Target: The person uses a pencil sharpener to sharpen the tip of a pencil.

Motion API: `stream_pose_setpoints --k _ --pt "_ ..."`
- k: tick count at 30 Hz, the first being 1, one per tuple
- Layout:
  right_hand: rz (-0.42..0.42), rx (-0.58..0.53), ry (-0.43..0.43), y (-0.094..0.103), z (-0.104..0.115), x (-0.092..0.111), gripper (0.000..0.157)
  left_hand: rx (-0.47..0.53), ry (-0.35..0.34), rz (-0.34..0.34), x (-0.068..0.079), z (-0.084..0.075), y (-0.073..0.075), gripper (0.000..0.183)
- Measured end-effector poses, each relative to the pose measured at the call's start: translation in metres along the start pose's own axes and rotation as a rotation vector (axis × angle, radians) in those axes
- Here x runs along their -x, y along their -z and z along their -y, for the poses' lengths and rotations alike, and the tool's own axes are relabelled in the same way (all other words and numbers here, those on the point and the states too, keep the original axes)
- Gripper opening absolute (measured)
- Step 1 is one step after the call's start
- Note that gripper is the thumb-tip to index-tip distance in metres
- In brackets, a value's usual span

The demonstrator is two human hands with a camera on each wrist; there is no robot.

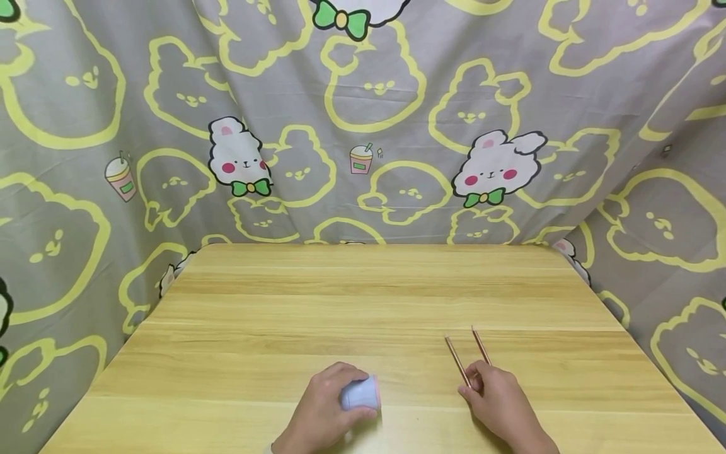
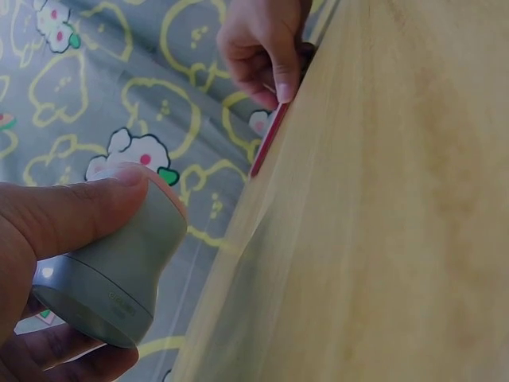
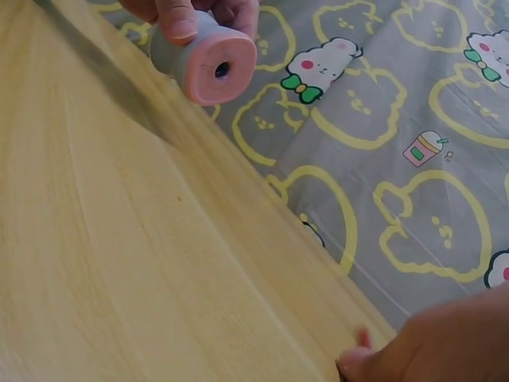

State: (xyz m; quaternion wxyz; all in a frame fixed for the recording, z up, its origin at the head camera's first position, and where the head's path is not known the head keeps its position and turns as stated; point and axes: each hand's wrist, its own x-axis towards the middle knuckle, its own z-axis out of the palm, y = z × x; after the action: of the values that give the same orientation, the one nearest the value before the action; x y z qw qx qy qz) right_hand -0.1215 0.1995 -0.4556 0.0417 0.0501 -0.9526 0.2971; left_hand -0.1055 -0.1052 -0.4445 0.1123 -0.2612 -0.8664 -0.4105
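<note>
My left hand (image 1: 326, 403) grips a light blue pencil sharpener (image 1: 361, 393) on its side, its pink end turned to the right. In the right wrist view that pink face (image 3: 205, 76) shows a dark round hole. The left wrist view has the thumb along the sharpener's (image 2: 135, 255) upper side and fingers under its wider base. My right hand (image 1: 501, 400) holds two slim reddish-brown pencils, one (image 1: 457, 360) pinched at the thumb and the other (image 1: 481, 345) beyond the index finger. Both point away from me; their near ends are hidden by the hand.
A wood-grain table (image 1: 340, 302) spreads beneath both hands. Grey curtain cloth (image 1: 397, 208) with yellow outlines and white bunny figures hangs behind the far edge and along both sides.
</note>
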Motion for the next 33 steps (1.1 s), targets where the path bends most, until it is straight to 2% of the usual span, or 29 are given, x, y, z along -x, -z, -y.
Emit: stream_pose_setpoints --k 6,14,23,28,33 --pt "0.013 -0.006 0.013 0.0006 0.0002 0.0000 0.013 -0.001 0.007 -0.001 0.0002 -0.0011 0.0009 0.041" --pt "-0.010 0.014 0.048 0.0001 0.0004 -0.0010 0.006 -0.010 -0.021 -0.020 0.0002 0.0014 0.0001 0.041" --pt "0.017 0.058 0.051 0.0004 -0.0009 -0.0017 0.004 0.003 -0.008 -0.012 0.0006 0.0018 -0.0007 0.041" --pt "0.068 0.014 -0.001 0.0019 -0.0007 -0.0006 0.019 0.008 -0.004 -0.007 0.0005 0.0013 -0.0005 0.041" --pt "0.048 0.022 0.012 0.0009 0.0006 0.0001 0.010 0.008 0.002 -0.003 0.0006 0.0005 0.0000 0.041"
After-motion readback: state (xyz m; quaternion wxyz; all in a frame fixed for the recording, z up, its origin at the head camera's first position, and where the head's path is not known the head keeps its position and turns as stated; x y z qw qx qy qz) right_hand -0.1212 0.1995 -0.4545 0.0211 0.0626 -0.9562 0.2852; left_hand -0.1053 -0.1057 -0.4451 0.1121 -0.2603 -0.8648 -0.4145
